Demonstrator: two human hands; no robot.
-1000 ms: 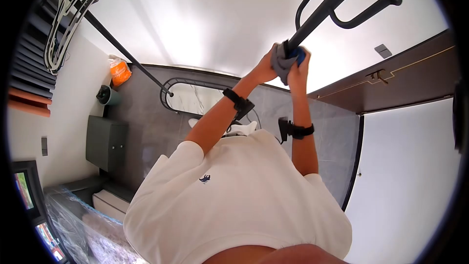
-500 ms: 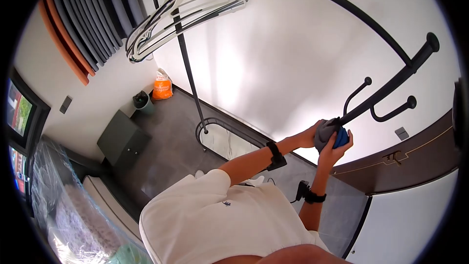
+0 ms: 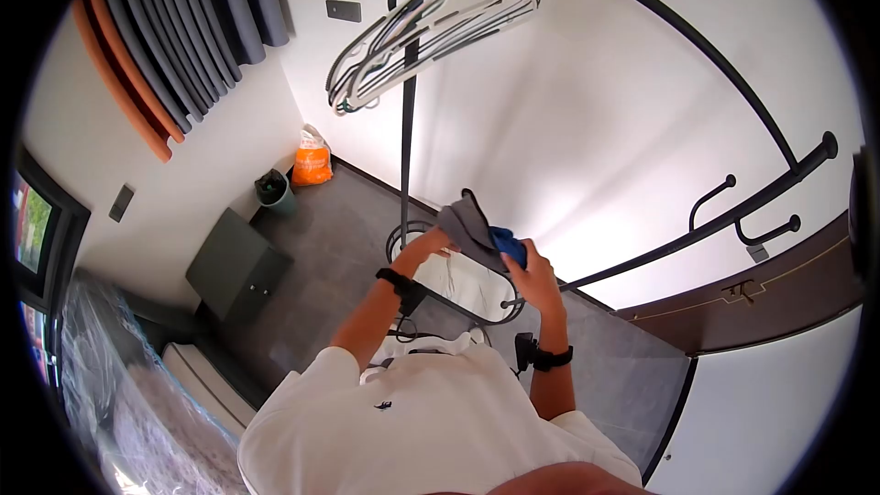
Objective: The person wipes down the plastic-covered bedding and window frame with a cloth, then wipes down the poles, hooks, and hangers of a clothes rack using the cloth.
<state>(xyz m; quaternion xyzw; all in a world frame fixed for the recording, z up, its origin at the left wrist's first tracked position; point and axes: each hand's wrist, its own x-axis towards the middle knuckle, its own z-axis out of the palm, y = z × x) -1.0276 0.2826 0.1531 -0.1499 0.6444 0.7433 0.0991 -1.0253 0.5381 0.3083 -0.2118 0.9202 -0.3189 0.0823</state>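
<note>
My left hand (image 3: 433, 246) is closed on the lower left edge of a grey piece of fabric (image 3: 469, 224) with a dark rim. My right hand (image 3: 536, 277) grips a blue bundle of fabric (image 3: 506, 244), thumb and fingers closed round it. Grey and blue parts touch; whether they are one item or two I cannot tell. Both hands are held up in front of my chest, over the white base shelf (image 3: 458, 286) of a black clothes rack (image 3: 642, 261). A black strap with a small device sits on each wrist.
White and dark hangers (image 3: 431, 37) hang from the rack at upper left. Hooks (image 3: 770, 231) stick out from its right end. On the floor stand a grey-green cabinet (image 3: 234, 266), a bin (image 3: 278, 194) and an orange bag (image 3: 313, 163). A brown door (image 3: 724, 307) is at right.
Both hands have moved left with the fabric, away from the rack's hooked right end. The grey part, bunched before, now looks flatter and more spread. The view has shifted slightly.
</note>
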